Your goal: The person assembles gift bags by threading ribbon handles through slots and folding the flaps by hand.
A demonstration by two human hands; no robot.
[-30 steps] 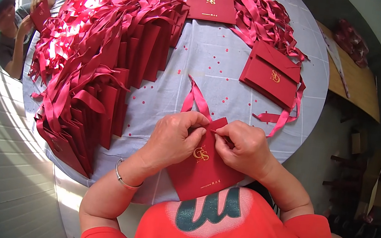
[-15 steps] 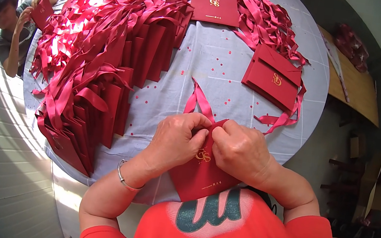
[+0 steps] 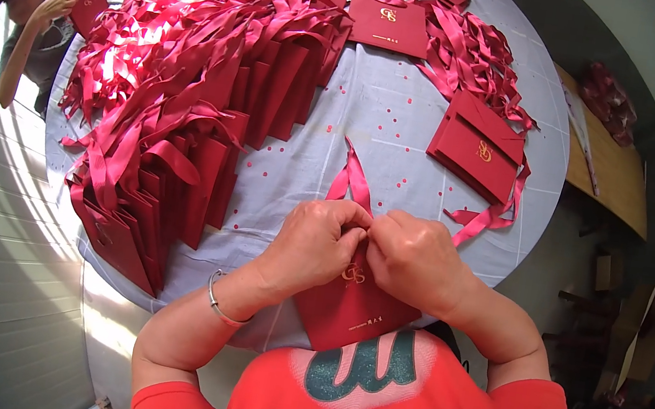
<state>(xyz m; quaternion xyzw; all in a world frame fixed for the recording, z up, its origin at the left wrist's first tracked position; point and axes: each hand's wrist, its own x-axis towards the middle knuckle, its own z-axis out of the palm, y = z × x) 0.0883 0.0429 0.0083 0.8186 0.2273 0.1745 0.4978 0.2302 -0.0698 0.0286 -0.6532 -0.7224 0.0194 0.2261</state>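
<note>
On my remote feed, left hand (image 3: 321, 246) pinched on red bag (image 3: 353, 318), at its top edge; right hand (image 3: 416, 262) curled alongside, fingertips hidden, can't tell if clamped. Bag sits just below grip, ribbon (image 3: 355, 181) just beyond, bag pile (image 3: 203, 186) left, folded bags (image 3: 475, 155) beyond right.

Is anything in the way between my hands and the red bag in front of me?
Nothing visible: your left hand and right hand both touch the red bag near its top. The pink ribbon extends beyond them.
</note>
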